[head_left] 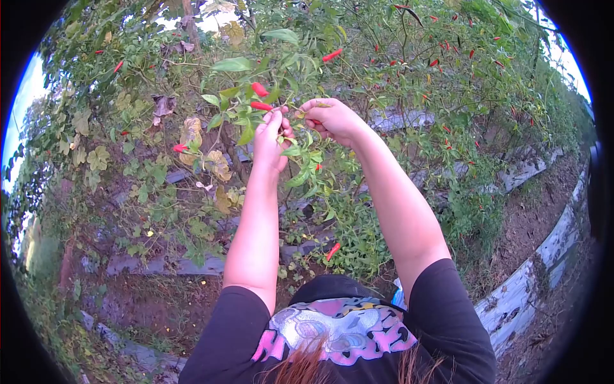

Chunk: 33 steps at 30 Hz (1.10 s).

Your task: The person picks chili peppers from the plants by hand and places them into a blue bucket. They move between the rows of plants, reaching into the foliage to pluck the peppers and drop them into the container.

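Red chili peppers hang on a leafy green chili plant in front of me. My left hand (272, 144) is closed in a pinch on a thin branch of the plant, just beneath a red chili (261, 105). A second red chili (259, 89) sits right above that one. To the right, my right hand (336, 120) has its fingers curled, with a bit of a red chili (316, 121) showing between them. Its thumb and forefinger are close to the same twigs. Leaves (297, 176) hang below both hands, and the left fingertips are partly hidden.
More red chilies dot the bushes, including one at upper middle (332, 55), one at left (180, 148) and one low down (333, 251). Strips of plastic sheeting (511, 301) edge the soil on the right. Dry vine leaves (219, 165) hang on the left.
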### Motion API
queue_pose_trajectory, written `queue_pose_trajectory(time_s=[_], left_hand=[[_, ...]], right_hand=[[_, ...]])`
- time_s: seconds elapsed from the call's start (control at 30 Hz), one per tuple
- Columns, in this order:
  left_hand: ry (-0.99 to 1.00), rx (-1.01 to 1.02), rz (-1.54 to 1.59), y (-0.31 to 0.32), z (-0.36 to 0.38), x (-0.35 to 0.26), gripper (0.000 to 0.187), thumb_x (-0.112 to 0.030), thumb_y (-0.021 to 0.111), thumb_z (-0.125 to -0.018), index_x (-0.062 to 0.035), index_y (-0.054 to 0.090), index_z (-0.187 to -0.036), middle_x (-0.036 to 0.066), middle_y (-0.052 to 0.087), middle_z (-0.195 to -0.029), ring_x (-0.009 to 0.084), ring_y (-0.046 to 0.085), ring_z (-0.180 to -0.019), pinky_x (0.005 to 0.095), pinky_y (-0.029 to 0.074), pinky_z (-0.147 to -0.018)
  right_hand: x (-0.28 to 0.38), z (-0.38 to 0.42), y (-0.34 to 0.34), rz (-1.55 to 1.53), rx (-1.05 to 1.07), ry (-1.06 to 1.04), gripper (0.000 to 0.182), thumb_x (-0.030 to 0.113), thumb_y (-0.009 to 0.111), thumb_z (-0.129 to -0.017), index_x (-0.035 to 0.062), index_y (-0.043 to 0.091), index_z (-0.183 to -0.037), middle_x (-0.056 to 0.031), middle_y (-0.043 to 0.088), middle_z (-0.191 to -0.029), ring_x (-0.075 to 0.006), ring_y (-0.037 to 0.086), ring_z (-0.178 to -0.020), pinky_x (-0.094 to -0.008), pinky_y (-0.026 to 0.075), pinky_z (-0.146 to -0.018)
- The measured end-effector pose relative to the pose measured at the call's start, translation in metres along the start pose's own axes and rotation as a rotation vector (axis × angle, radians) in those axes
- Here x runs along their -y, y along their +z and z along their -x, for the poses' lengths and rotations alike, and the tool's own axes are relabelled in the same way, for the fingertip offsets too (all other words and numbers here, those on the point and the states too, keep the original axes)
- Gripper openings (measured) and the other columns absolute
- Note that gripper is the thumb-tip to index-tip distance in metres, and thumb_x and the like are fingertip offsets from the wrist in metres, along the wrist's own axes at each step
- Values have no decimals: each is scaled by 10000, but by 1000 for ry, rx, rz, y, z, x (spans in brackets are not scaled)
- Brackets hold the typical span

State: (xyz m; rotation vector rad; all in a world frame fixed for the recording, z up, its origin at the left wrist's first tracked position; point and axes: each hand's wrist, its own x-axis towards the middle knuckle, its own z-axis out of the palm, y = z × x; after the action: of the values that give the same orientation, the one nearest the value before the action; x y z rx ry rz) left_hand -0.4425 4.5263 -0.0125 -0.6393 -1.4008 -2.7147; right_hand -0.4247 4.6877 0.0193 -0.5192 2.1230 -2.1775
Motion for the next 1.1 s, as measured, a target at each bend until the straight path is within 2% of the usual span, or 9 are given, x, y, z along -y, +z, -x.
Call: queue_pose_trajectory(time_s=[0.3, 0.4, 0.47, 0.5, 0.6, 0.63, 0.77, 0.9, 1.1], left_hand=[[24, 34, 98, -8, -7, -3, 172, -159, 493, -924, -19, 519, -1022, 0, 479, -686, 88, 441, -559, 201, 373, -491], [28, 34, 46, -10, -6, -6, 175, -164, 495, -924, -26, 520, -1027, -3, 477, -685, 85, 440, -561, 200, 373, -491], [23, 22, 11, -9, -3, -7, 178, -173, 495, -925, -31, 521, -1030, -7, 473, -684, 80, 439, -562, 198, 372, -495], [11, 14, 6, -9, 0, -7, 181, -178, 494, -925, -34, 521, -1032, -9, 471, -683, 78, 438, -562, 198, 372, -498], [1, 17, 39, -11, -1, -1, 197, -201, 493, -926, -41, 523, -1037, -20, 466, -682, 68, 437, -562, 199, 368, -496], [-2, 11, 37, -11, 0, 0, 198, -204, 493, -926, -43, 524, -1037, -22, 467, -683, 68, 437, -561, 199, 366, -496], [-1, -2, -7, -10, 3, -3, 197, -209, 495, -926, -47, 529, -1033, -25, 470, -684, 68, 432, -559, 197, 357, -504], [-1, 18, 13, -12, 5, -6, 201, -217, 491, -927, -58, 528, -1044, -32, 469, -685, 64, 435, -573, 203, 361, -513], [-11, 19, -15, -14, 7, -3, 205, -231, 487, -930, -82, 521, -1066, -41, 467, -690, 59, 435, -585, 203, 360, -525]], right_hand=[[-9, 5, -7, -98, -58, -44, 201, 1, 442, -842, 35, 529, -1020, 12, 473, -674, -50, 387, -526, -199, 290, -426], [8, 7, -20, -313, -301, -139, 189, 29, 408, -890, 23, 468, -1069, 4, 453, -689, -60, 383, -530, -199, 292, -415], [30, 7, -31, -213, -443, -386, 197, 55, 398, -912, 17, 458, -1096, 4, 462, -701, -61, 400, -540, -183, 314, -437], [45, 7, -30, -55, -559, -475, 163, 103, 452, -907, 16, 514, -1029, -8, 457, -702, -68, 438, -560, -196, 370, -485], [83, 11, -13, 822, -657, -724, 195, 245, 548, -865, 84, 613, -953, -80, 587, -866, -231, 599, -717, -329, 475, -636], [85, 5, -11, 1096, -683, -764, 205, 282, 589, -822, 101, 642, -902, -101, 595, -933, -293, 596, -850, -379, 470, -753], [95, -6, -14, 1555, -399, -516, 208, 258, 575, -815, 90, 640, -920, -115, 602, -948, -300, 595, -876, -401, 485, -772], [76, -23, -12, 1444, -341, -579, 236, 198, 492, -835, 6, 593, -930, -209, 607, -873, -357, 583, -867, -443, 460, -777], [47, -27, -6, 1346, -363, -375, 202, 136, 436, -847, -15, 529, -944, -252, 606, -832, -396, 591, -829, -465, 471, -726]])
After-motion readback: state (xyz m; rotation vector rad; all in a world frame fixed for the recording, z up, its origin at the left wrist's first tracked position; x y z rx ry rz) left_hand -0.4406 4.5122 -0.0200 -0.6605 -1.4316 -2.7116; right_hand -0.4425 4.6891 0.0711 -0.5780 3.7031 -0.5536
